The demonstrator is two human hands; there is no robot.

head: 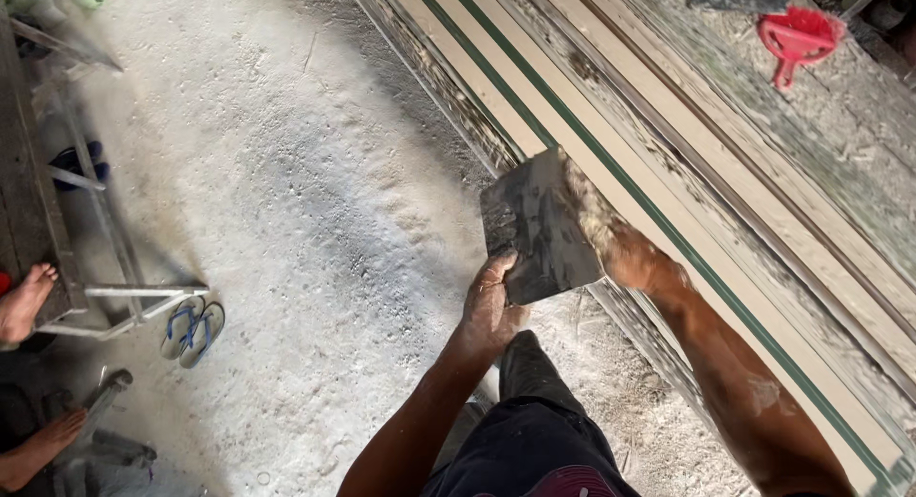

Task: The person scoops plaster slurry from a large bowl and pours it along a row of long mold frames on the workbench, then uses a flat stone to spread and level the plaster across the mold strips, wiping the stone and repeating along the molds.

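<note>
My left hand (491, 301) grips the lower edge of a dark, smeared flat board (537, 225) held tilted in front of me. My right hand (625, 254) is behind the board's right edge, coated in pale putty or dust, fingers partly hidden by the board. Whether it holds a tool I cannot tell. Both hands hover above the near edge of a stack of long wooden planks (668, 163), some with green stripes, running diagonally from top centre to bottom right.
Dusty concrete floor (286, 201) on the left. Blue flip-flops (193, 330) lie by a metal frame (105, 239). Another person's bare feet (24, 301) show at the left edge. A red scoop (797, 37) rests on the far planks, top right.
</note>
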